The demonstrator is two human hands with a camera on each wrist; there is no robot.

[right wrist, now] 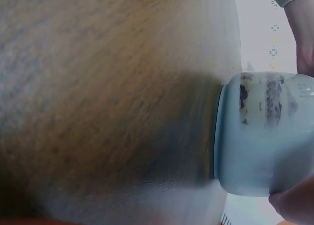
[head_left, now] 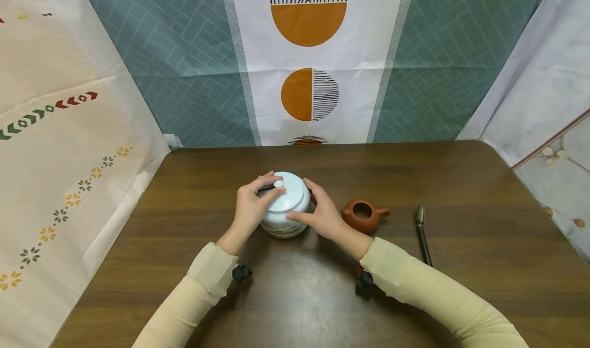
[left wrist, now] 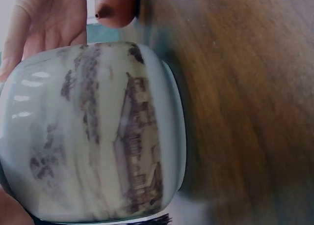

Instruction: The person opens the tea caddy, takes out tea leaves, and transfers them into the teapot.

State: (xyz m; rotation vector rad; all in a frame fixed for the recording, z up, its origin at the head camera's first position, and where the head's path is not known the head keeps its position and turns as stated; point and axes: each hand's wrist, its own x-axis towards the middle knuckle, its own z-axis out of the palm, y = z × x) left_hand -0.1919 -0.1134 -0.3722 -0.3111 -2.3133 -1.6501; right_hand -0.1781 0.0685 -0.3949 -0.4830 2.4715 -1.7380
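Toward the far edge of the table (head_left: 207, 184), a jar (head_left: 282, 226) is held in the curled fingers of the right hand (head_left: 324, 216); the knob (head_left: 278, 183) of its lid (head_left: 292, 198) appears pinched between the left hand's (head_left: 249, 202) thumb and finger; the lid is seated, though whether it is being lifted or set cannot be told. Nearer the right edge, a teapot (head_left: 361, 224) and brush (head_left: 422, 238) are untouched; any work with them is presumably left.

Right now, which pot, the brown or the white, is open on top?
The small reddish-brown clay teapot: its mouth is uncovered, while the round white ceramic jar has its knobbed lid on.
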